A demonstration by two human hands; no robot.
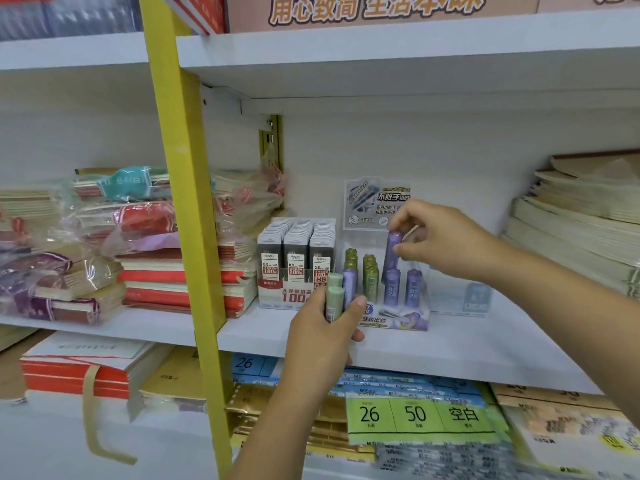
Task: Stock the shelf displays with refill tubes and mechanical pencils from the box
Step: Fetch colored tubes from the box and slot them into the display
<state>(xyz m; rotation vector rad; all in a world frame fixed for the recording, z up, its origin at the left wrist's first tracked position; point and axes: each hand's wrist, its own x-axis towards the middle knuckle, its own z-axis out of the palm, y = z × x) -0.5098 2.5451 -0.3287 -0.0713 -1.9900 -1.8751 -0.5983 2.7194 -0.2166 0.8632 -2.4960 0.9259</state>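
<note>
Head view: my right hand (446, 240) pinches a purple tube (393, 251) over the display (398, 320) on the shelf (485, 344); left hand (322, 334) grips spare tubes (335, 299) beside it; next, lower it into a free slot

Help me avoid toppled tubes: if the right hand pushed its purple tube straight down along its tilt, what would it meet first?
Likely the standing purple tube in the display tray, just under the held tube pinched by the right hand. Depth is unclear: it might slip into a slot behind.
</note>
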